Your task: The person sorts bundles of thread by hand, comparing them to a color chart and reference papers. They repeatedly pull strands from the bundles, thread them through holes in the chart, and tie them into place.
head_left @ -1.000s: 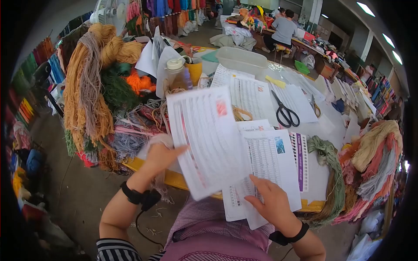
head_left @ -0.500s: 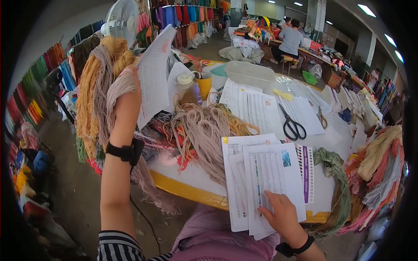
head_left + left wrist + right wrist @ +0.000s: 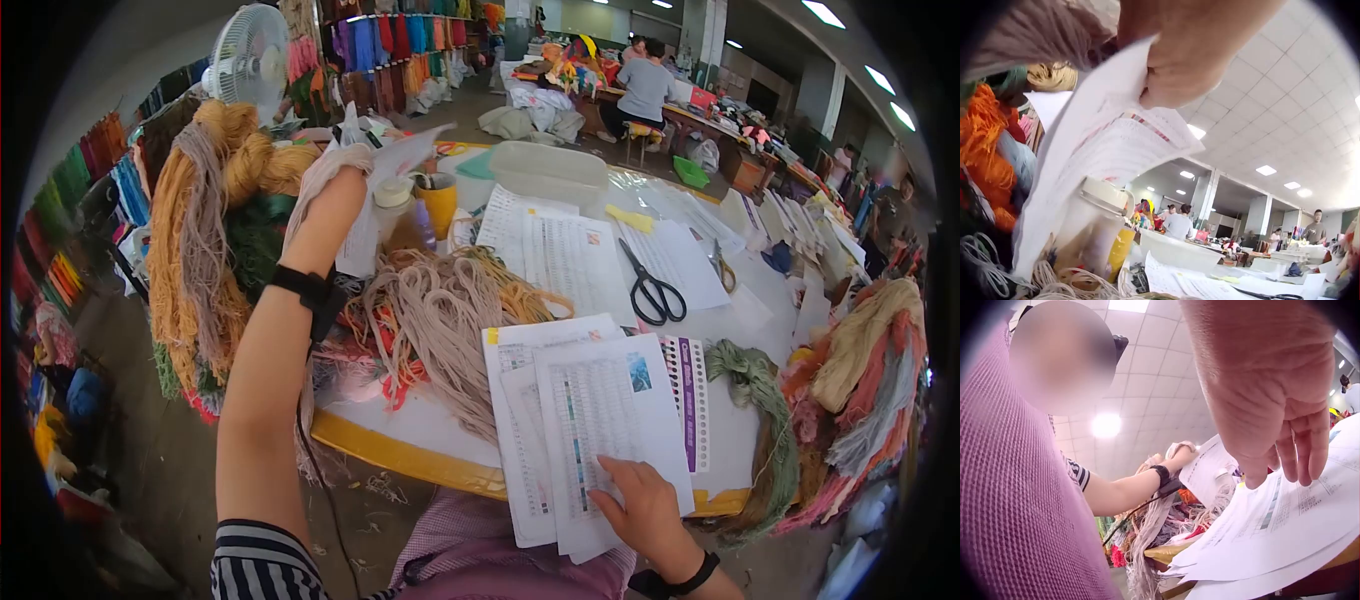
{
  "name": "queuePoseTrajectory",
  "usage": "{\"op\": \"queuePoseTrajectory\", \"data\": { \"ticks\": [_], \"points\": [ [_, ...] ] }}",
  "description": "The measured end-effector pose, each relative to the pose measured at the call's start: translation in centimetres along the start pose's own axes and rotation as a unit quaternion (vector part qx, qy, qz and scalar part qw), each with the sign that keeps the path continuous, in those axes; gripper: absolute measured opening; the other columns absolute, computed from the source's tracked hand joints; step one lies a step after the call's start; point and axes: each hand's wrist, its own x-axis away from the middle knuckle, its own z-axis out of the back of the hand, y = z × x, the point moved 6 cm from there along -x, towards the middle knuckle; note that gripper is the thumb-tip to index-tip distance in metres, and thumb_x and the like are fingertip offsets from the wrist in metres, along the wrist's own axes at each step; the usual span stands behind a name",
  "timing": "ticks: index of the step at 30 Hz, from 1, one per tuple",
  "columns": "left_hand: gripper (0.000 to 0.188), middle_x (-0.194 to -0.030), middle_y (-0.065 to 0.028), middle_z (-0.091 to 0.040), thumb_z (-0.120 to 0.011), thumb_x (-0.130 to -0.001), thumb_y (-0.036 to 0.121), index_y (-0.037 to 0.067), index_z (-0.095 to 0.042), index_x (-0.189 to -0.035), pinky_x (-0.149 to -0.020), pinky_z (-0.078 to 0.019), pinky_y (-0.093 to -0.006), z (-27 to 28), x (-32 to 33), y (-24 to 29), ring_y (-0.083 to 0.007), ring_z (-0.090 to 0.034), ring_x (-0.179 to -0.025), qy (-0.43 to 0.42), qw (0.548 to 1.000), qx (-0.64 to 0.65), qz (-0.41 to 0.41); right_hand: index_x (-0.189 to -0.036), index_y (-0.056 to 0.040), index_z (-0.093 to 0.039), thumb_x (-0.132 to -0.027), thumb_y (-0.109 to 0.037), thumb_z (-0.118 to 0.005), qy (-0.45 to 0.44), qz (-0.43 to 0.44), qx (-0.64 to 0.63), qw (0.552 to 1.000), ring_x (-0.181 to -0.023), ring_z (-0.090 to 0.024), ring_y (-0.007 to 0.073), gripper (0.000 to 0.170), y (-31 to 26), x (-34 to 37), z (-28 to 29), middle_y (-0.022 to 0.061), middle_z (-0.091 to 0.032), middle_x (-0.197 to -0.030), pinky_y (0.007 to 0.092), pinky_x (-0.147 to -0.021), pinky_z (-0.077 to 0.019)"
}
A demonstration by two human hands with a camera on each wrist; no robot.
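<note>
My left hand (image 3: 1179, 69) pinches a printed paper sheet (image 3: 1110, 140) at its edge, held up over the back left of the table beside a lidded jar (image 3: 1094, 219). A pale greyish-pink yarn skein (image 3: 325, 180) is draped over that same hand and hides part of it in the head view. At the front of the table, my right hand (image 3: 645, 505) rests its fingers, loosely extended, on a stack of printed charts (image 3: 590, 400); the top one bears a small blue picture. More pale yarn (image 3: 435, 310) lies loose between the hands.
Black scissors (image 3: 655, 290) lie behind the charts, next to more printed sheets (image 3: 570, 255). A clear plastic bin (image 3: 550, 175) and a yellow cup (image 3: 437, 200) stand farther back. Orange-tan yarn (image 3: 180, 240) hangs at the left, green yarn (image 3: 755, 400) over the right front edge.
My left hand has carried the sheet from in front of me to the back left, uncovering the pale yarn on the table. The right hand has shifted onto the top chart.
</note>
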Motion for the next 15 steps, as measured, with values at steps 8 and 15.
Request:
{"op": "queuePoseTrajectory", "data": {
  "ticks": [8, 15],
  "points": [
    [0.031, -0.109, -0.0195, -0.061, -0.056, -0.093, 0.019, 0.008, -0.059, -0.122, -0.086, -0.0478, -0.0398, -1.9, -0.5, -0.4, -0.0338, -0.059, -0.104, 0.049, 0.992, 0.109, -0.027, -0.114, 0.0008, -0.058, -0.078, -0.011, -0.073, 0.069, -0.055, 0.030, 0.996, -0.085, -0.060, 0.0367, 0.041, 4.0, 2.3, 3.1, 0.0174, -0.065, -0.099, 0.0426, -0.073, -0.0495],
    [0.034, -0.074, -0.0157, -0.061, -0.050, -0.097, 0.034, 0.004, -0.066, -0.095, -0.067, -0.0492, -0.0408, 6.3, 3.7, 5.1, -0.0315, -0.063, -0.072, -0.007, 0.978, 0.190, 0.086, -0.127, 0.0053, -0.047, -0.073, -0.020, -0.078, 0.089, -0.108, 0.127, 0.982, -0.104, -0.051, 0.0408, 0.067, 7.9, 4.6, 3.4, 0.0217, -0.058, -0.115, 0.0452, -0.089, -0.0443]
  ]
}}
